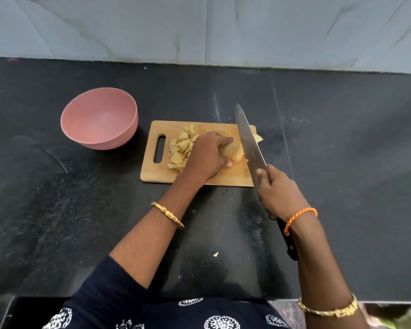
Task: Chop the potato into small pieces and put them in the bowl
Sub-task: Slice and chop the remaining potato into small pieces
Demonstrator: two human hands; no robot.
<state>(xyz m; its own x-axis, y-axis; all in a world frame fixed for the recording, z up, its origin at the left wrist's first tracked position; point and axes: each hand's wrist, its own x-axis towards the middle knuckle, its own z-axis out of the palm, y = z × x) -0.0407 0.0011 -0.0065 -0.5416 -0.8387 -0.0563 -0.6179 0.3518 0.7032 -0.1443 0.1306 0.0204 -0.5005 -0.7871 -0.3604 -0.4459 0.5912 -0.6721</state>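
the potato [234,151] lies on the board [226,178], its uncut end pointing right toward the knife [249,143]. the left hand [208,155] is clamped over its left part, fingers curled on top, thumb at the near side. the right hand [279,193] grips the knife handle, with the blade running away from the body, crosswise to the potato and just beside its exposed right end. the next cut looks set to fall there, close to the left fingertips. cut pieces [180,148] sit piled left of the hand; the bowl [100,118] stands further left, off the board, with nothing in it
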